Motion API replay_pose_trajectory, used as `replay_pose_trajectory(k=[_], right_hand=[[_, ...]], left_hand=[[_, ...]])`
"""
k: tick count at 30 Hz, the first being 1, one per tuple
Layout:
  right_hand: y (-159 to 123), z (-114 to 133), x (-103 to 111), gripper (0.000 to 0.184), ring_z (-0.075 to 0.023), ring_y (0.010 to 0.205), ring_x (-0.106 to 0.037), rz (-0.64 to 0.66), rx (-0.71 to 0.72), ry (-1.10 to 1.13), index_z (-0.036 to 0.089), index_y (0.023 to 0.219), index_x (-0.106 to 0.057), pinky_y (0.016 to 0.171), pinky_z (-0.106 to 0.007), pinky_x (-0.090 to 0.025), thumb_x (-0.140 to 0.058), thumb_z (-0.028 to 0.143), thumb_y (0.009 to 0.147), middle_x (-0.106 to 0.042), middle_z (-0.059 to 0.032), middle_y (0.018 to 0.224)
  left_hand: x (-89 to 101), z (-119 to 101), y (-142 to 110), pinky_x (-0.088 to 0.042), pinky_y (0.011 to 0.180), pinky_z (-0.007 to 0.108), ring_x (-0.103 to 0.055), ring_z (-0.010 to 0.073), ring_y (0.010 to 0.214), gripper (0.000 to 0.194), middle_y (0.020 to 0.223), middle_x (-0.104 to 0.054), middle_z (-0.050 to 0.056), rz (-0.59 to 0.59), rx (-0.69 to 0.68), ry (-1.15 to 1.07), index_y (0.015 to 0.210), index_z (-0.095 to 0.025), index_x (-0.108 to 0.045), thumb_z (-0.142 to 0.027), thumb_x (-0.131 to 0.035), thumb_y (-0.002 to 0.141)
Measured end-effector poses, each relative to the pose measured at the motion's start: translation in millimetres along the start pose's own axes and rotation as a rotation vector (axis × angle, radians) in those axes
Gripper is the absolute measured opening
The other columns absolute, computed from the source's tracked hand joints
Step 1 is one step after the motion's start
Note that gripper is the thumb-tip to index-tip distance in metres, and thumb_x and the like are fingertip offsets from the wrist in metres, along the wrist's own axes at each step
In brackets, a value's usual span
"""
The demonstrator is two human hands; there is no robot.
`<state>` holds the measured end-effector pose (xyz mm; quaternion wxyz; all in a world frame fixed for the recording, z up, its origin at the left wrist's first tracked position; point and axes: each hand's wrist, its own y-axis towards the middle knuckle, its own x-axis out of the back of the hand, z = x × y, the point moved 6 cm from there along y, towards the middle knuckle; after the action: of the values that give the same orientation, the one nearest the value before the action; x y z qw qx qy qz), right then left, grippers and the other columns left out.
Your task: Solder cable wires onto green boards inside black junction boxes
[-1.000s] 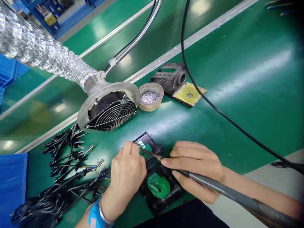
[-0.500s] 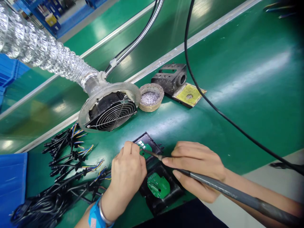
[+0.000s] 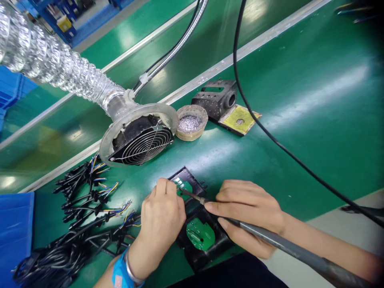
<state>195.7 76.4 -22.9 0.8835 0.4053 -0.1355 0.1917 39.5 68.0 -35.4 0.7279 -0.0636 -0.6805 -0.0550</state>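
Observation:
My right hand [image 3: 249,216] grips a soldering iron [image 3: 270,234] like a pen, its tip pointing left onto a green circuit board [image 3: 187,188] in a black plastic housing [image 3: 192,178]. Over the left edge of that board, my left hand [image 3: 163,214] is closed with the fingertips pinched near the iron's tip. What the pinch holds is hidden behind the hand. Closer to me lies a second black housing [image 3: 196,258] with a rounded green board [image 3: 200,234] inside. A blue band and a metal bracelet circle my left wrist.
Black cables [image 3: 75,240] with bare coloured wire ends lie at left beside a blue bin [image 3: 15,236]. A fume extractor fan [image 3: 147,146] hangs above. Behind are a bowl of solder bits [image 3: 192,134], an iron stand [image 3: 216,100] and a yellow sponge [image 3: 238,120]. A black cord [image 3: 279,148] crosses the right side.
Almost nothing differs. Both hands keep their places, with the iron's tip still at the far board; the right hand and iron handle have shifted very slightly.

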Motion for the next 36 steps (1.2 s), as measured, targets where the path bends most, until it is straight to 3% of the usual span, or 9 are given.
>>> replay_pose_trajectory(k=[7,11,15,18,21,24,27,32,36], right_hand=[[0.3,2.3,13.1,0.030,-0.0160,0.057,-0.055,-0.032,-0.013,-0.004,0.012,0.098,-0.067,0.050,-0.032,-0.047,-0.052,0.006,0.073,-0.061,-0.0069,0.068],[-2.5,-2.2,19.6,0.036,-0.0159,0.060,-0.060,-0.171,-0.065,-0.044,0.015,0.109,-0.066,0.053,-0.031,-0.051,-0.055,0.008,0.075,-0.064,-0.0058,0.075],[-9.6,-13.5,16.7,0.048,-0.0117,0.056,-0.062,-0.307,-0.145,-0.064,0.019,0.132,-0.056,0.050,-0.024,-0.054,-0.053,0.007,0.085,-0.065,0.0002,0.072],[-10.6,-14.7,5.8,0.041,-0.0126,0.063,-0.069,-0.222,-0.168,-0.070,0.023,0.125,-0.058,0.058,-0.023,-0.058,-0.056,0.007,0.088,-0.071,0.0007,0.077],[-14.3,-11.1,-9.2,0.033,-0.0221,0.088,-0.073,-0.041,-0.177,-0.105,0.021,0.113,-0.057,0.081,-0.035,-0.060,-0.069,0.018,0.083,-0.075,-0.0067,0.100],[-22.1,-10.4,-26.5,0.036,-0.0275,0.100,-0.071,0.136,-0.138,-0.198,0.019,0.117,-0.052,0.094,-0.045,-0.055,-0.067,0.027,0.085,-0.071,-0.0124,0.114],[-23.3,-9.7,-37.6,0.029,-0.0266,0.098,-0.071,0.181,-0.065,-0.267,0.019,0.119,-0.053,0.088,-0.043,-0.058,-0.057,0.026,0.091,-0.069,-0.0124,0.115],[-13.4,-1.2,-41.3,0.026,-0.0178,0.079,-0.073,0.181,-0.080,-0.267,0.021,0.119,-0.053,0.070,-0.025,-0.061,-0.047,0.021,0.094,-0.073,-0.0063,0.097],[-10.2,2.0,-41.0,0.027,-0.0146,0.072,-0.073,0.169,-0.077,-0.288,0.020,0.121,-0.051,0.069,-0.020,-0.061,-0.047,0.021,0.094,-0.073,-0.0046,0.091]], left_hand=[[-1.7,0.9,-0.3,-0.043,0.055,0.027,-0.059,0.0169,0.066,0.014,0.084,-0.059,0.003,0.029,0.003,-0.006,0.083,-0.021,-0.053,-0.012,-0.044,0.086],[-0.9,1.4,-1.3,-0.043,0.054,0.027,-0.060,0.0174,0.069,0.013,0.085,-0.058,0.004,0.039,0.008,-0.019,0.083,-0.021,-0.054,-0.012,-0.044,0.086],[-0.9,0.7,-1.3,-0.045,0.054,0.027,-0.061,0.0187,0.074,0.014,0.085,-0.058,0.004,0.053,-0.001,-0.036,0.084,-0.021,-0.054,-0.011,-0.044,0.085],[-1.5,0.8,-0.2,-0.048,0.058,0.027,-0.062,0.0197,0.077,0.014,0.088,-0.058,0.005,0.094,0.016,-0.035,0.086,-0.020,-0.055,-0.011,-0.044,0.085],[0.3,0.0,-1.6,-0.051,0.059,0.029,-0.062,0.0210,0.079,0.012,0.091,-0.058,0.006,0.142,0.027,-0.047,0.089,-0.019,-0.055,-0.012,-0.046,0.085],[3.8,-1.3,-4.9,-0.053,0.059,0.031,-0.061,0.0222,0.079,0.012,0.093,-0.058,0.007,0.154,-0.007,-0.091,0.093,-0.017,-0.055,-0.015,-0.049,0.084],[5.8,1.1,-7.4,-0.054,0.057,0.032,-0.061,0.0237,0.080,0.016,0.096,-0.057,0.009,0.139,-0.046,-0.127,0.097,-0.014,-0.056,-0.018,-0.050,0.083],[6.9,5.6,-7.6,-0.055,0.059,0.032,-0.062,0.0235,0.081,0.018,0.095,-0.059,0.009,0.118,-0.109,-0.154,0.096,-0.012,-0.059,-0.018,-0.054,0.080],[16.7,8.3,-8.3,-0.055,0.063,0.030,-0.063,0.0200,0.080,0.017,0.095,-0.062,0.007,0.114,-0.178,-0.189,0.095,-0.013,-0.062,-0.016,-0.055,0.079]])
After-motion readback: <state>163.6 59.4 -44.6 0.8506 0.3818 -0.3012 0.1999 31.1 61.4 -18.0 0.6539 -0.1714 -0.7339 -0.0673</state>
